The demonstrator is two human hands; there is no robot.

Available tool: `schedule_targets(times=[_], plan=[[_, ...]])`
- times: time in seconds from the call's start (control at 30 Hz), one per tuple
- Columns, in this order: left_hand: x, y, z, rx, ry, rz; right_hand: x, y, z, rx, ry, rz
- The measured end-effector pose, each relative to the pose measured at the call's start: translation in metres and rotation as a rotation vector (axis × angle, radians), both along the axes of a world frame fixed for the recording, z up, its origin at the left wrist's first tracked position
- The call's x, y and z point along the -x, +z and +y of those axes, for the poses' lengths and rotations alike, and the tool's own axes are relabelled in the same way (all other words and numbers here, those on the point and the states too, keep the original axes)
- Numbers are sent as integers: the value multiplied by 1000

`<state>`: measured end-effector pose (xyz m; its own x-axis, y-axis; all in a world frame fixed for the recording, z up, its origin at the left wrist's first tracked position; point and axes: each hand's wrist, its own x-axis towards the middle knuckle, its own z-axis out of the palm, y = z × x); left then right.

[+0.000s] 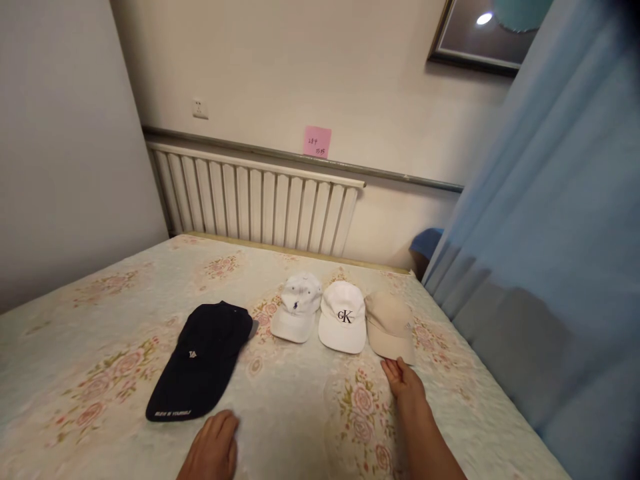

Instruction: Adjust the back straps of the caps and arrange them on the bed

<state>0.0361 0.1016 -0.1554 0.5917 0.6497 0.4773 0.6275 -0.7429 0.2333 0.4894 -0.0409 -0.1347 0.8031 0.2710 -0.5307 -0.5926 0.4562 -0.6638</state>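
A beige baseball cap (389, 323) lies at the right end of a row of caps on the bed. My right hand (404, 381) is at the front edge of its brim, fingertips closed on it. Left of it sit a white cap (343, 337) with dark letters and another white cap (295, 327) with a small dark emblem. A black long-brimmed cap (200, 363) lies farther left, apart from the row, with something grey showing beneath its right side. Just below that brim, my left hand (213, 445) rests on the bed with curled fingers, holding nothing visible.
The bed (295, 407) has a flowered cover. Behind it are a white radiator (255, 203), a pipe (390, 177) and a pink note (317, 141) on the wall. A blue curtain (555, 253) hangs along the right side; a pale panel (70, 147) stands at left.
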Motion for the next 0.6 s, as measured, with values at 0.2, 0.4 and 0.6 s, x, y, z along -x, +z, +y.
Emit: schedule_targets(times=[0.2, 0.4, 0.6], plan=[[-1, 1, -1, -4, 11, 4, 23, 1, 5, 36, 40, -12], [-2, 1, -1, 0, 9, -5, 76, -5, 31, 80, 152, -3], [0, -2, -2, 10, 5, -26, 109, -4, 72, 98, 246, 7]])
